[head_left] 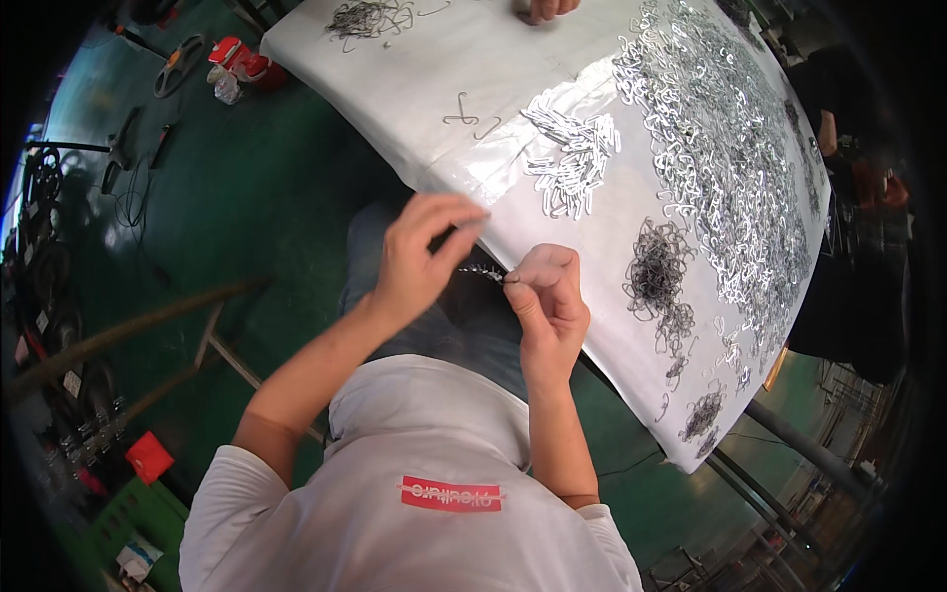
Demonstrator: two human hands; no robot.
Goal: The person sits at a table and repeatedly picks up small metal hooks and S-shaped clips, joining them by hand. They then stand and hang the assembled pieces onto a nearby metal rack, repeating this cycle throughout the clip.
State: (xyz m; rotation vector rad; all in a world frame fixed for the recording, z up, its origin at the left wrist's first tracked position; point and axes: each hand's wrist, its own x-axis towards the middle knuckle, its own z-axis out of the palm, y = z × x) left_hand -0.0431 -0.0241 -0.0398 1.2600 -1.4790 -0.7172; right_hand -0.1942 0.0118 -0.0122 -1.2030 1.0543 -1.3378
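My right hand (554,294) is closed, thumb against fingers, at the near edge of the table. Pinched there is one end of a thin strand of small shiny metal pieces (481,270), which runs left below my left hand; how the pieces join is too small to tell. My left hand (419,255) hovers just above and left of the strand, fingers bent toward the table edge. Motion smears its fingertips, so whether anything is between them is unclear. Closest on the table lies a pile of silvery elongated metal hooks (572,158).
White sheeting covers the table (513,74). A broad spread of shiny hooks (730,148) fills its right side, with darker wire hooks (656,271) nearer me. More dark hooks (365,20) lie far left. Another person's hand (547,10) rests at the far edge. Red containers (242,64) stand left.
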